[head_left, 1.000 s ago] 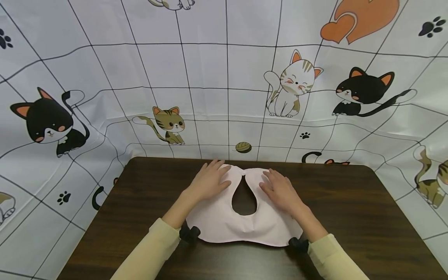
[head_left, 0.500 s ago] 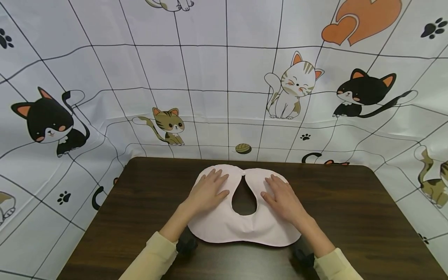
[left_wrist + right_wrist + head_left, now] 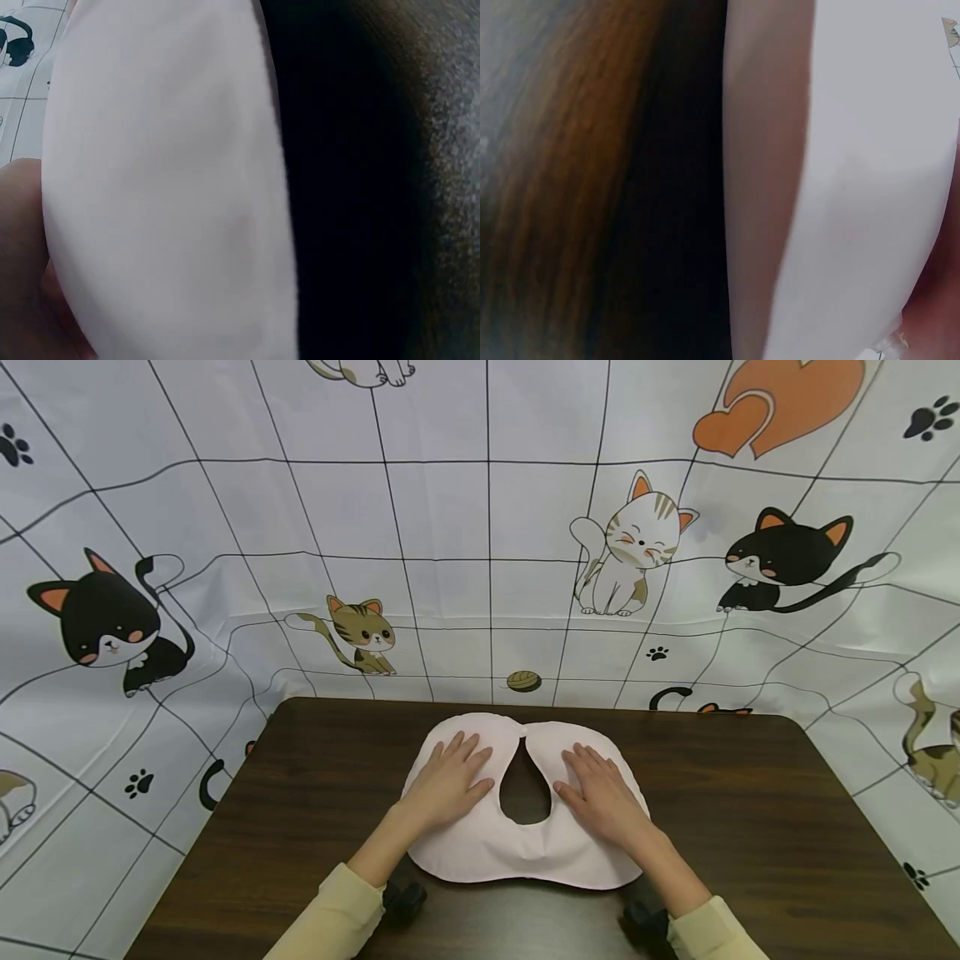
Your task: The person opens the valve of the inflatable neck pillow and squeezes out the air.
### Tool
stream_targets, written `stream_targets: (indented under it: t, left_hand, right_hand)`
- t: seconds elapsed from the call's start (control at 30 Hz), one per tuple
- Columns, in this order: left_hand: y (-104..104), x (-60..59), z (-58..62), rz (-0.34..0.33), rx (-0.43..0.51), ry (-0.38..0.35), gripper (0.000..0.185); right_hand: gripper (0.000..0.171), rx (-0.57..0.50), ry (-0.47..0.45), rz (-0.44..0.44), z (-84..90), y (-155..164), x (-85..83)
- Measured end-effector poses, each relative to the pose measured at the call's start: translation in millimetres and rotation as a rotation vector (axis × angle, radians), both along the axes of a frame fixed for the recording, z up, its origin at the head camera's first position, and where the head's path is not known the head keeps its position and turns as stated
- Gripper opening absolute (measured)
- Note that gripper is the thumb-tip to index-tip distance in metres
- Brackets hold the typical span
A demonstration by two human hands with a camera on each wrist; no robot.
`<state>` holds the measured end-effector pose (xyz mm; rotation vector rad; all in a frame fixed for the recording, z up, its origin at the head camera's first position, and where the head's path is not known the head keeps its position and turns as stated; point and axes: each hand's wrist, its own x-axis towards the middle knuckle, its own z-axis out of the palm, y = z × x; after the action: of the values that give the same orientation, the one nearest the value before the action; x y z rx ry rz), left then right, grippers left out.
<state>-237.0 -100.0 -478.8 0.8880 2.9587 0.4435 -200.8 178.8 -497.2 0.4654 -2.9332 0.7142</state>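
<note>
A pale pink U-shaped neck pillow (image 3: 525, 856) lies flat on the dark wooden table (image 3: 750, 827), its two ends meeting at the far side around a teardrop-shaped opening. On its left lobe rests my left hand (image 3: 447, 785), fingers straight and slightly spread. My right hand (image 3: 606, 797) rests likewise on the right lobe, thumb toward the opening. The left wrist view is filled by the pillow's smooth side (image 3: 165, 180), with part of the hand at the left edge. Up close in the right wrist view, the pillow (image 3: 877, 150) shows a shaded lower side.
Behind the table hangs a white sheet (image 3: 450, 510) printed with cats, paw prints and grid lines, and it also spreads along both sides. A dark wrist device (image 3: 403, 902) sits under the left wrist, and another (image 3: 645, 920) under the right.
Both hands have drawn back over the pillow, away from its far edge and toward me. The left fingertips, earlier at the far rim, now lie on the lobe. The pillow has stayed in place.
</note>
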Motion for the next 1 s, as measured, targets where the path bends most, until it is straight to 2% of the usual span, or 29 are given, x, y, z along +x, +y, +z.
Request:
stream_targets:
  t: [0.33,0.7,0.9,1.0]
  left_hand:
    - [-3,3.5,-0.8,0.018,-0.015,0.006,0.053]
    - [-13,14.9,14.0,0.023,-0.003,0.057,0.055]
    - [-14,21.7,19.1,0.003,0.012,0.094,0.053]
    - [-15,22.4,18.2,-0.007,0.019,0.085,0.052]
  right_hand:
    - [0.056,0.029,0.018,-0.011,3.3,0,7.0]
    - [0.056,0.03,0.062,-0.023,25.2,0,20.7]
    - [0.06,0.032,0.068,-0.031,23.2,-2,20.5]
    - [0.061,0.042,0.055,-0.035,20.1,-4,19.2]
